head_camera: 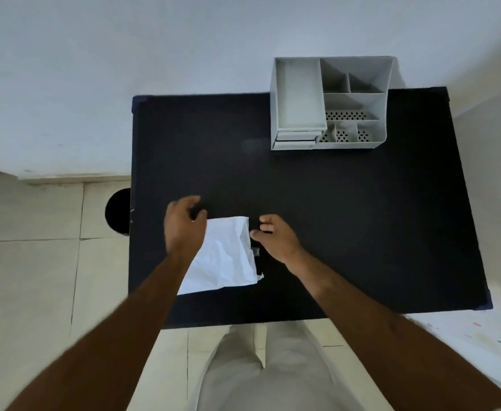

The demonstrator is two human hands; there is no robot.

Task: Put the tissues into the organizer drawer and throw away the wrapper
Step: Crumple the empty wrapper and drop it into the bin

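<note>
Your crinkled white tissue pack (225, 253) lies flat on the matte black counter (347, 218). Your left hand (184, 223) and right hand (276, 235) hover loosely curled at its edges, holding nothing. The grey plastic organizer (329, 102) stands well apart.

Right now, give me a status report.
Left hand and right hand open beside tissue pack. Organizer far right. Path clear.

left edge of tissue pack (228, 253) hidden under left hand (184, 223), round black bin (118, 212) half behind table (362, 232), forearms cut by frame bottom, motion-blurred
</note>
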